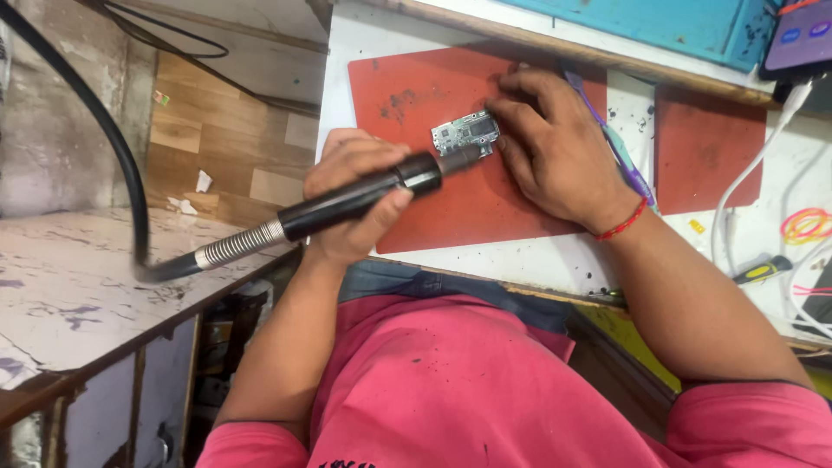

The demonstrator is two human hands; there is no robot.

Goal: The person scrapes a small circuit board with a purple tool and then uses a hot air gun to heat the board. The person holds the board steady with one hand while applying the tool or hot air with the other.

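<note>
Bare red mat (451, 208) below the circuit board (466, 133) open to my fingers, my hot-air handle (360, 196) blocking its left, my right hand (555, 152) crowding its right, purple tool (620, 152) beyond.
</note>
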